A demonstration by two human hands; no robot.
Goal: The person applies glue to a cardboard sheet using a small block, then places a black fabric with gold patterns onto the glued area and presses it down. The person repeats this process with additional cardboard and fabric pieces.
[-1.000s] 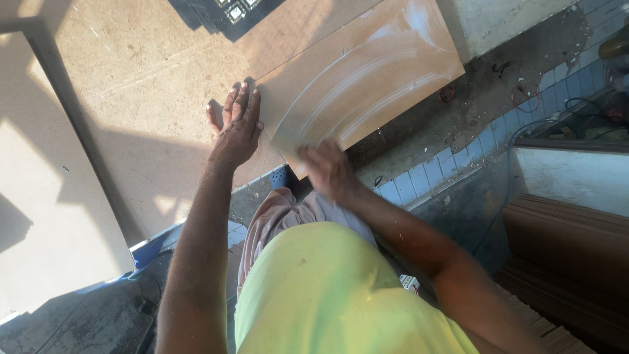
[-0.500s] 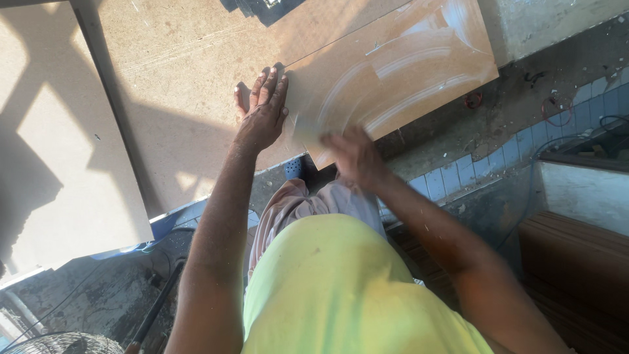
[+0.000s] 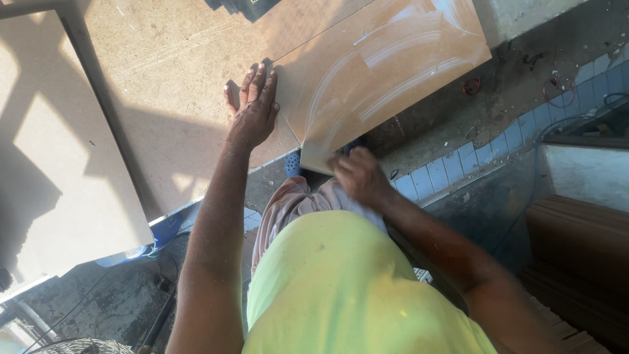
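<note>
A brown board (image 3: 386,72) with pale curved sanding marks lies on a larger fibreboard sheet (image 3: 164,85). My left hand (image 3: 252,108) rests flat on the sheet, fingers spread, right at the marked board's left edge. My right hand (image 3: 357,174) is at that board's near corner, blurred by motion, fingers curled around a small pale piece (image 3: 316,159) that looks like sandpaper. My yellow-green shirt (image 3: 354,288) fills the lower middle of the view.
A second pale board (image 3: 59,157) lies at the left, partly in shadow. Blue tiles (image 3: 472,160) and a dusty concrete floor run to the right. Stacked brown panels (image 3: 583,262) sit at the lower right. A dark patterned piece (image 3: 242,6) lies at the top edge.
My right hand has moved along the marked board's near corner and is blurred. My left hand stays flat on the sheet. The view has shifted slightly.
</note>
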